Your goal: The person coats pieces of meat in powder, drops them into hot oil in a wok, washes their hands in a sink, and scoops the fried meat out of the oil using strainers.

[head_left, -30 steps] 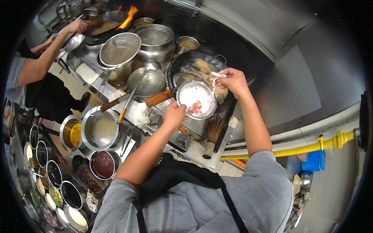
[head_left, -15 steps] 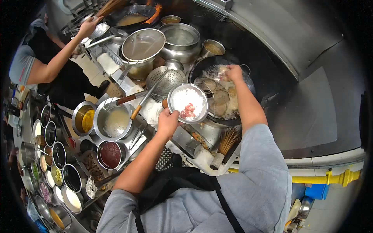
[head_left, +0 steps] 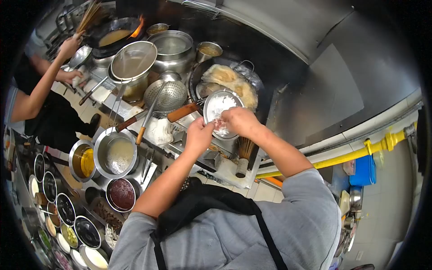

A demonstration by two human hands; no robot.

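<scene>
My left hand grips the near-left rim of a metal bowl. White powder lies in the bowl, with a few pinkish raw meat pieces at its near side. My right hand reaches into the bowl from the right, its fingers bunched on the meat; the fingertips are partly hidden. Just beyond the bowl is a wok of oil, where pale golden foam bubbles up. A wire strainer with a wooden handle rests in the wok, partly covered by the bowl.
A perforated ladle and a sieve over a pot stand to the left. Nearer are bowls of cloudy liquid, yellow oil and dark red sauce. A bamboo brush stands by the stove edge. A co-worker's arm works at the far-left wok.
My right hand has moved from over the wok back into the bowl. Foam in the wok has swelled and turned more golden. My view has shifted to the right.
</scene>
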